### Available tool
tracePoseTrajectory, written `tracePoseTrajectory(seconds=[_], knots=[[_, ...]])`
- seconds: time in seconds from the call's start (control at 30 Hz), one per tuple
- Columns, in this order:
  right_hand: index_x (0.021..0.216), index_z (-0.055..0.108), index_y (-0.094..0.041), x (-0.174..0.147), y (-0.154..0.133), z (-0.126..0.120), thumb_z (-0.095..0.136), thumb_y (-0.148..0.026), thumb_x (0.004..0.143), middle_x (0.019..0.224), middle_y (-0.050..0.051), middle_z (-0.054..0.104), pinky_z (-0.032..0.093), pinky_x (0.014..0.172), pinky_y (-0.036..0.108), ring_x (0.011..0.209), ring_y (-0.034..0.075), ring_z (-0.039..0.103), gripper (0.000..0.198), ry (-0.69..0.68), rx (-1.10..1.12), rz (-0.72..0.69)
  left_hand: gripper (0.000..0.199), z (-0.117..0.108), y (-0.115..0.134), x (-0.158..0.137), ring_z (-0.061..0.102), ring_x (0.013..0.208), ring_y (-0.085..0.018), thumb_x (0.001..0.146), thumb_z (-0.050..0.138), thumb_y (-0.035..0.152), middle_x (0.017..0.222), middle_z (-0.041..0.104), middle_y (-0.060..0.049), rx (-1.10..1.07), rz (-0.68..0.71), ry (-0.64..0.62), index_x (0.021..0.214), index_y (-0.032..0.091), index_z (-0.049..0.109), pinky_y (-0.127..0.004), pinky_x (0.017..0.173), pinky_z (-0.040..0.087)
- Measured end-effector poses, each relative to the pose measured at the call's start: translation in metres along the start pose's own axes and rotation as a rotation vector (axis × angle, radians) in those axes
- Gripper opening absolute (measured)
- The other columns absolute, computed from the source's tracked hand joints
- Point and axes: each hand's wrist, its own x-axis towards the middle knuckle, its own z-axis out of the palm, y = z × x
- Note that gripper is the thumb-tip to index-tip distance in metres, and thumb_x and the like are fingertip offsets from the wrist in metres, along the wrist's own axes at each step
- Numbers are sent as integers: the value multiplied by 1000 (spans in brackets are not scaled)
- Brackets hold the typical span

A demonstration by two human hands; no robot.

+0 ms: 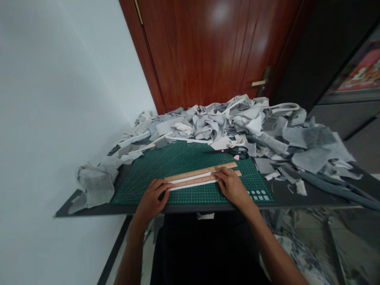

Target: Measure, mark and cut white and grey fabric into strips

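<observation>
Two wooden rulers lie nearly parallel on a green cutting mat (130, 194), both slanting slightly up to the right. The far ruler (190, 173) lies beyond the near ruler (192, 182). A white strip (204, 175) shows between them, and white also shows along the near ruler's front edge. At the left ends, my left hand (152, 198) is closed, fingertips and thumb on the near ruler and strip. My right hand (233, 188) is closed over the near ruler towards its right end, its fingertips by the white strip. Exactly what lies under the fingers is hidden.
Black-handled scissors (237, 151) lie at the mat's far right, beside a small pink piece (236, 157). Grey and white fabric scraps (208, 122) are heaped along the back and right. More cloth (96, 184) sits at the left, by the wall. A wooden door (213, 51) stands behind.
</observation>
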Motion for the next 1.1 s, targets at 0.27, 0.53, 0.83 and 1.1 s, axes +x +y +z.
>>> tracePoseTrajectory(seconds=[0.27, 0.53, 0.83, 1.1], knots=[[118, 70, -19, -3, -6, -7, 53, -9, 92, 114, 12, 65, 48, 91, 45, 102, 29, 61, 33, -68, -13, 10, 33, 3, 2, -4, 60, 114, -26, 105, 49, 27, 118, 67, -8, 24, -36, -18, 129, 26, 72, -45, 104, 53], [120, 73, -24, -6, -14, -12, 53, -17, 100, 114, 10, 65, 47, 91, 44, 102, 28, 61, 29, -144, 45, -39, 37, 0, 8, -4, 60, 118, -26, 102, 50, 20, 121, 70, -7, 43, 19, -73, 130, 27, 73, -46, 107, 53], [143, 63, -29, -5, -24, -16, 51, -4, 95, 124, 11, 63, 48, 99, 52, 115, 32, 54, 55, -255, -10, -124, 44, 25, 43, 5, 62, 118, -28, 97, 49, 11, 125, 68, -8, 103, 61, -140, 132, 27, 68, -46, 106, 51], [147, 60, -27, -6, -23, -16, 48, -3, 96, 133, 12, 64, 49, 102, 56, 120, 33, 56, 58, -262, 35, -118, 51, 76, 110, 19, 53, 140, -26, 99, 49, 11, 149, 61, -8, 10, 21, -38, 148, 23, 54, -49, 123, 40]])
